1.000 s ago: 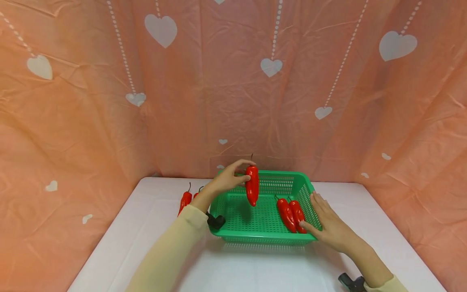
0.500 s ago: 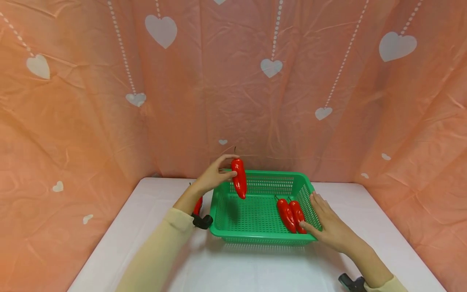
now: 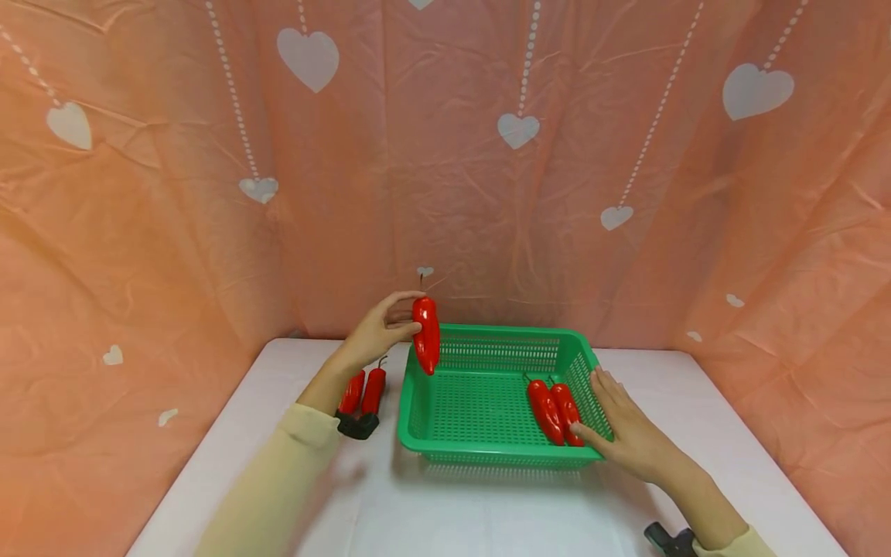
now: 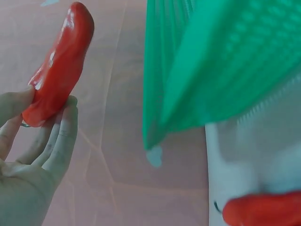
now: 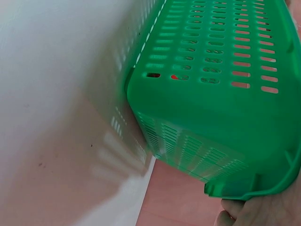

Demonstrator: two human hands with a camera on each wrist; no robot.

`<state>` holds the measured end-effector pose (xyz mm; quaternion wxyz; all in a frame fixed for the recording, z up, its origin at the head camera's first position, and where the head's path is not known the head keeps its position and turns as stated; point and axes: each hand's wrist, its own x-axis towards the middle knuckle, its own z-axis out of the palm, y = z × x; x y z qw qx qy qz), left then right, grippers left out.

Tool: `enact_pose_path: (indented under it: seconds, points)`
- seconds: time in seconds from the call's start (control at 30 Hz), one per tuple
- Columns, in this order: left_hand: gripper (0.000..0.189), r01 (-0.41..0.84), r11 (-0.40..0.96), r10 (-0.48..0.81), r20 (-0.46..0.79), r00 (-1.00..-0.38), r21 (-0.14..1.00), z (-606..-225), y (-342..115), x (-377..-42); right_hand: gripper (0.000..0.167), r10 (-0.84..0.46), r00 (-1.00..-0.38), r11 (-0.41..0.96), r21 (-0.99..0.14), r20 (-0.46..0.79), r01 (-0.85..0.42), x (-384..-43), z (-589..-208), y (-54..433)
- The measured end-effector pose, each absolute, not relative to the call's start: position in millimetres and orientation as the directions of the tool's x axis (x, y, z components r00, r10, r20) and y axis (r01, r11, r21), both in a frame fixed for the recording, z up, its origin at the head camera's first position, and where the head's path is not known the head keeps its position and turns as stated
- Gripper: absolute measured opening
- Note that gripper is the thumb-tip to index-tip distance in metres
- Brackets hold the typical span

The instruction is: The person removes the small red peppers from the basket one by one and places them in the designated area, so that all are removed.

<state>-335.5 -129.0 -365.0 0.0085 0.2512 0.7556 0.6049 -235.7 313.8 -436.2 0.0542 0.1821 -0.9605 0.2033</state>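
The left hand (image 3: 376, 333) pinches a red pepper (image 3: 427, 336) near its stem end, with the thumb on one side and the fingers on the other. The pepper hangs in the air, tip down, by the back left corner of the green basket (image 3: 501, 448). I can't tell for sure if it is over the basket or just outside the rim.

Its skin looks smooth and shiny, so it could slip out if the pinch gets weak. Then it might hit the rim and roll away on the white worktop (image 3: 452, 518). If the hand dips too soon, the tip could bump the rim and twist.

The black wrist band (image 3: 357, 426) looks very near the two loose peppers (image 3: 373, 391) on the worktop, so a low arm could knock them.

The right hand (image 3: 629, 429) rests on the basket's right side, fingers straight, thumb apart. A hard push there could slide the basket or shift the two peppers inside (image 3: 545, 411).
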Motion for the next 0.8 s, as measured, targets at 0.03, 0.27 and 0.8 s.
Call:
enact_pose_path:
  seconds: [0.03, 0.27, 0.8]
  points:
    - [0.058, 0.366, 0.149, 0.382, 0.288, -0.878, 0.919, -365, -133, -335, 0.104, -0.328, -0.927, 0.851, -0.370, 0.180, -0.373, -236, -436, 314]
    - [0.058, 0.333, 0.260, 0.320, 0.244, -0.915, 0.906, -371, -164, -330, 0.104, -0.328, -0.927, 0.849, -0.373, 0.184, -0.375, -236, -436, 314]
    - [0.058, 0.294, 0.403, 0.252, 0.204, -0.946, 0.867, -389, -215, -320, 0.104, -0.324, -0.929, 0.854, -0.368, 0.178, -0.368, -236, -438, 313]
